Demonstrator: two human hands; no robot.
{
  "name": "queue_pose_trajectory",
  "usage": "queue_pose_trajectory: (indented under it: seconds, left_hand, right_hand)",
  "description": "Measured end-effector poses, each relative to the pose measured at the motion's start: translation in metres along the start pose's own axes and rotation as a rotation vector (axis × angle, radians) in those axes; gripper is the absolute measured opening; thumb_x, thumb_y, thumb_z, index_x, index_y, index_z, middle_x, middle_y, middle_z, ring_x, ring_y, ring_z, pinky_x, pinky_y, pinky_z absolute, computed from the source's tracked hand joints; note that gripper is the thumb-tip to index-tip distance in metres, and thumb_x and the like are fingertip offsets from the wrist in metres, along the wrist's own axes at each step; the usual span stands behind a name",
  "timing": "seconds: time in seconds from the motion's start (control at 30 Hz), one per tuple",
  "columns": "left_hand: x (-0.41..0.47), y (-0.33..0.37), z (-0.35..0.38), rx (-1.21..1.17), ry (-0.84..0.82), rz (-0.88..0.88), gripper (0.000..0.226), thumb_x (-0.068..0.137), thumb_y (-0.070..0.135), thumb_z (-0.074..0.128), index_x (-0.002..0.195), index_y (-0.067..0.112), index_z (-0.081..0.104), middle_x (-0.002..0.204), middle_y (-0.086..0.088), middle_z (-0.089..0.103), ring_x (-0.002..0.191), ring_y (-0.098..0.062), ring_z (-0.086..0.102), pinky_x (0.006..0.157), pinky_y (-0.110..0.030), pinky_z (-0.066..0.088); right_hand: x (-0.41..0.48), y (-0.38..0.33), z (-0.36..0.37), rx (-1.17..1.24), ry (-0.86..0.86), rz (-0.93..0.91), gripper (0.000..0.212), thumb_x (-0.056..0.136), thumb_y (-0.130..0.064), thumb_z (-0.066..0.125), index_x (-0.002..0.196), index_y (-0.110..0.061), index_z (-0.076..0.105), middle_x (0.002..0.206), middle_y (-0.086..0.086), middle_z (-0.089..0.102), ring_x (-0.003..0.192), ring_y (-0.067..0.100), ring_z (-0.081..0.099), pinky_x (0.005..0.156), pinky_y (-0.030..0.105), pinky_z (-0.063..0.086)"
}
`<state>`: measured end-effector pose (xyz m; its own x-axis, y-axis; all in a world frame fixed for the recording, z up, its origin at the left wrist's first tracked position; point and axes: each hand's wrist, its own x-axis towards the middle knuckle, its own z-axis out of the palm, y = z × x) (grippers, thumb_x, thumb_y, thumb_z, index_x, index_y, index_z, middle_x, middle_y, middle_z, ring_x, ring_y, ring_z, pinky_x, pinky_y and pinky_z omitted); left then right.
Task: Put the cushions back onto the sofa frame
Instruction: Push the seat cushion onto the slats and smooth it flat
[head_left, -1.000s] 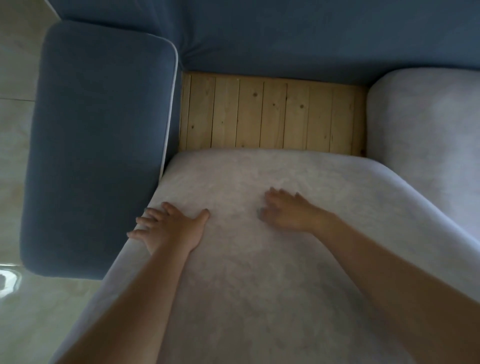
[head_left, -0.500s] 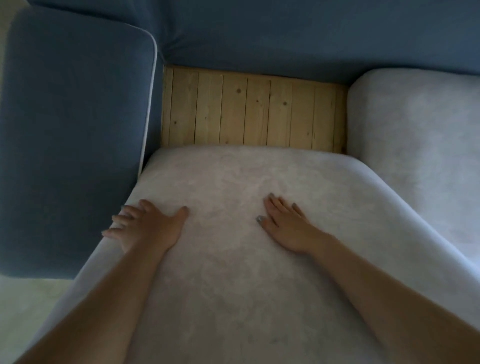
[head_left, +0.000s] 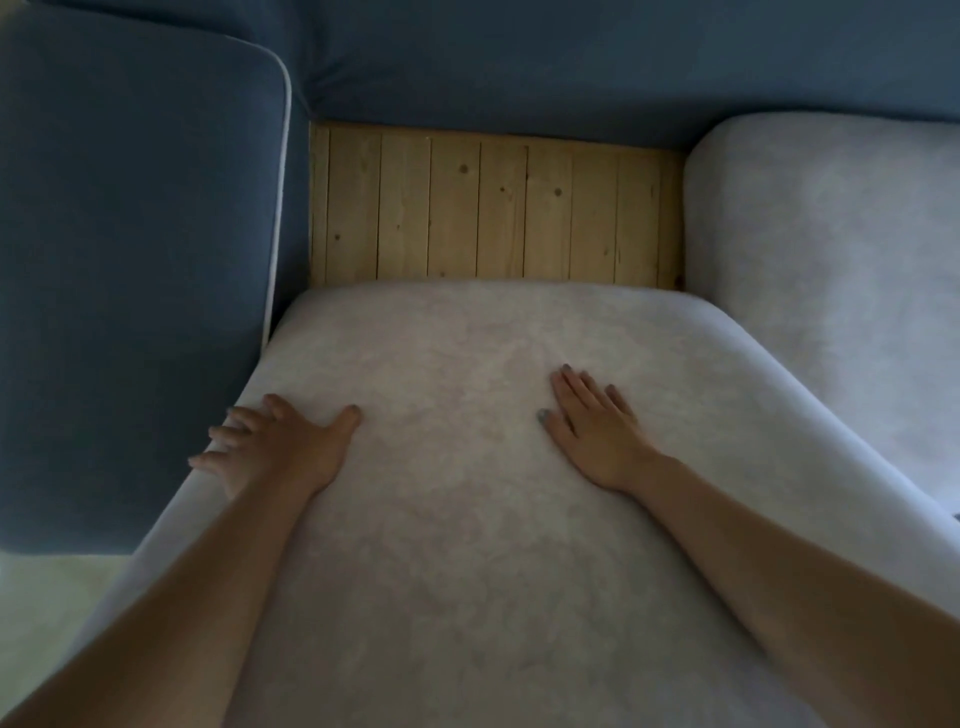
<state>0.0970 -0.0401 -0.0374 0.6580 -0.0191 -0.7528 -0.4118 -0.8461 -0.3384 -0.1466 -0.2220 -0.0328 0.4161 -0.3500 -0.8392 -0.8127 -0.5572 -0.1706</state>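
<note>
Pressed flat, gripping nothing: left hand (head_left: 280, 447) at the left edge of the cushion (head_left: 467, 519), right hand (head_left: 597, 436) on top (nearer centre). Lying part-way on, sofa frame (head_left: 493, 208) bare straight ahead; probably needs pushing forward.

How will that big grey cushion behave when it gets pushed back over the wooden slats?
Probably soft rather than stiff: the grey cushion has rounded, puffy edges. Being broad and flat under the left hand and right hand, it should slide, not roll or tip. Its fuzzy cover may drag against the blue armrest beside it.
</note>
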Motion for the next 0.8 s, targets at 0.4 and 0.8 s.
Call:
queue_pose_trajectory:
  seconds: [0.4,0.8]
  left_hand:
    - [0.009,0.001,0.001,-0.018,0.037,-0.005,0.110,0.075,0.090,0.027,0.156,0.017,0.014,0.159,-0.020,0.018,0.143,-0.043,0.022,0.113,-0.063,0.019]
    - [0.008,0.002,0.003,0.012,0.034,-0.008,0.108,0.076,0.090,0.026,0.156,0.018,0.014,0.160,-0.021,0.016,0.144,-0.043,0.020,0.113,-0.062,0.019]
  right_hand:
    - [0.002,0.016,-0.020,0.119,0.177,0.022,0.066,0.104,-0.048,0.023,0.157,-0.019,-0.003,0.163,-0.004,-0.010,0.151,0.014,-0.006,0.123,0.036,-0.002]
    - [-0.006,0.028,-0.003,0.002,0.056,0.170,0.067,0.103,-0.052,0.014,0.157,-0.014,-0.001,0.164,0.003,-0.007,0.151,0.019,-0.004,0.123,0.039,-0.001]
